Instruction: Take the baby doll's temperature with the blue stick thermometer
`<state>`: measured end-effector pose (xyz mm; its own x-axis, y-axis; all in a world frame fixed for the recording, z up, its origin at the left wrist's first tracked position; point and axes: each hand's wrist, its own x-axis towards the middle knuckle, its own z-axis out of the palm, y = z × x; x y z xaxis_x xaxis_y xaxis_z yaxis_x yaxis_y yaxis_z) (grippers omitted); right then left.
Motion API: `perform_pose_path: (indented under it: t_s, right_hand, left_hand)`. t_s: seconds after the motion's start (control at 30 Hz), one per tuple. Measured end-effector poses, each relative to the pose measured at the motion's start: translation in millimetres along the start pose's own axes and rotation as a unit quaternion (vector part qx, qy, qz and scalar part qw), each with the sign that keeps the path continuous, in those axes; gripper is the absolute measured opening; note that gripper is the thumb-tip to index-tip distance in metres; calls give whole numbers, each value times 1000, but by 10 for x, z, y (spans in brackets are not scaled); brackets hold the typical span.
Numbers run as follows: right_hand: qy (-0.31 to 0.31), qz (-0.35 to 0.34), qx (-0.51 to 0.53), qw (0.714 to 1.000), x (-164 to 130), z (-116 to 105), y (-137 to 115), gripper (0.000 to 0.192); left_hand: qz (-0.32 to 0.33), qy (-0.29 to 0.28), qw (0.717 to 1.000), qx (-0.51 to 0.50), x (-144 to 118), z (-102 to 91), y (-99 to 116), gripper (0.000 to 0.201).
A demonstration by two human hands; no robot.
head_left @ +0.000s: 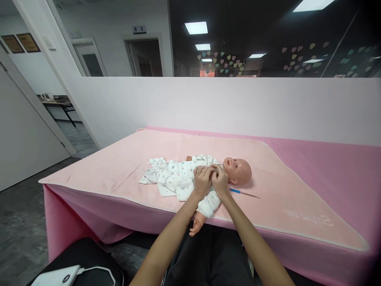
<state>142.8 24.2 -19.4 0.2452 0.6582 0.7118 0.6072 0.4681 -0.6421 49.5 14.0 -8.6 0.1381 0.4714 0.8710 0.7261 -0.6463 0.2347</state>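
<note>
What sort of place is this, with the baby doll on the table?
Maybe a classroom or training room: a baby doll lies on a pink-draped table, and heart shapes dot the big dark window, which shows square ceiling lights.

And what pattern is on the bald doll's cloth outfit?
The white cloth outfit shows small scattered prints, best in head view.

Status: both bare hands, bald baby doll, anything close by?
Left hand and right hand together at white patterned outfit neckline. Doll on its back on pale pink blanket. Slim blue-ended stick close beside right wrist.
</note>
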Motion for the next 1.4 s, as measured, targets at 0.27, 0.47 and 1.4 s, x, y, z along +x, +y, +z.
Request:
perform_pose_path:
  t_s: [0.27,0.47,1.4]
  right_hand:
    - [7,43,-1,999,-64,-113,-46,35]
    - [29,56,40,997,-53,-145,-112,31]
    - [46,66,60,995,-86,-69,50,24]
  left_hand:
    - [-60,36,997,-13,-16,50,-11,15]
    - [-67,57,996,-17,-7,62,-7,13]
    - [-7,86,996,-20,-14,78,-12,15]
